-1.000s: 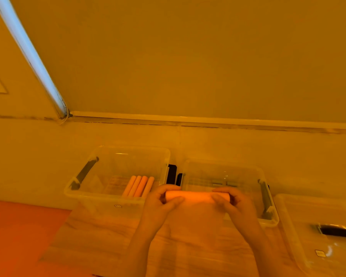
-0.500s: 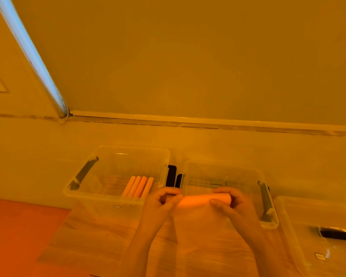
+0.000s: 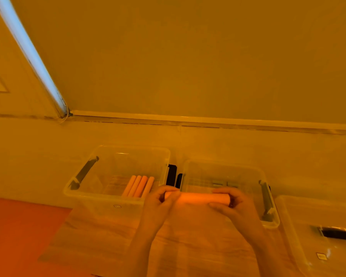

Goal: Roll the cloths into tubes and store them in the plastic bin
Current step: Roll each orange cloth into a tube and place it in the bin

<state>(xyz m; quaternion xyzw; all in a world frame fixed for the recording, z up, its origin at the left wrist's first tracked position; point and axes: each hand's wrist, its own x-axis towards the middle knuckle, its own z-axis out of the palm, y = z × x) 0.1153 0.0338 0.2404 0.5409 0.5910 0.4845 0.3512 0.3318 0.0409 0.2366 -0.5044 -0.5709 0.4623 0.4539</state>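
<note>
An orange cloth (image 3: 200, 198) lies partly rolled into a tube across the wooden table, its flat part stretching toward me. My left hand (image 3: 160, 202) grips the tube's left end and my right hand (image 3: 232, 204) grips its right end, fingers curled over the roll. Behind my left hand stands a clear plastic bin (image 3: 84, 194) holding several rolled orange cloths (image 3: 139, 185) side by side. A second clear bin (image 3: 268, 220) stands behind my right hand; its contents are hard to make out.
A third clear container or lid (image 3: 300, 236) with a dark handle sits at the right edge. The wooden tabletop (image 3: 100, 240) ends on the left over an orange floor (image 3: 18, 232). A wall and window ledge rise close behind the bins.
Both hands have kept rolling the cloth in place; the tube sits a little nearer me and looks slightly thicker. The bins have not moved.
</note>
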